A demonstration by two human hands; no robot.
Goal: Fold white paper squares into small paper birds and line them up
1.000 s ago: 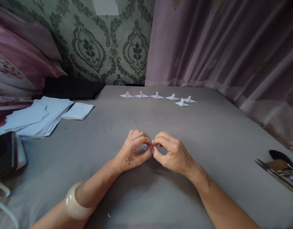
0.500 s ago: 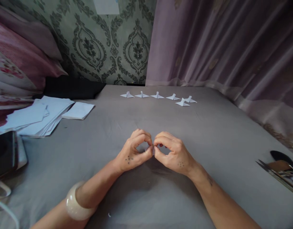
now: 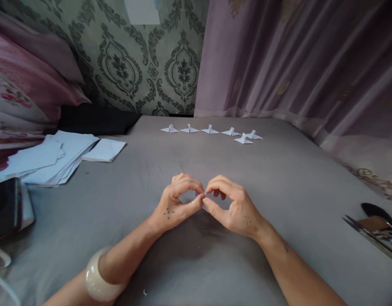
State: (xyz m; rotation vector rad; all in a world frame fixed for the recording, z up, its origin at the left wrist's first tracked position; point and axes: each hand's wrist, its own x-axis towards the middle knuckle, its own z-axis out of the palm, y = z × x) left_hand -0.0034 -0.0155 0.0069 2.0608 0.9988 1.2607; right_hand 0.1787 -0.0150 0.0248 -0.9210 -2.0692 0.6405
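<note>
Left hand (image 3: 173,204) is curled into a ring at the frame's centre, thumb and forefinger tips pinching a small white paper piece (image 3: 205,208); the right hand (image 3: 237,205) has its fingertips at the same piece, slightly parted, though whether they grip it I cannot tell. Light, even pressure should suit such small paper. Grey cloth (image 3: 196,159) spreads from there toward folded papers (image 3: 209,130) near the far edge, upper centre; a pointed tool (image 3: 358,228) sits well apart, lower right.
</note>
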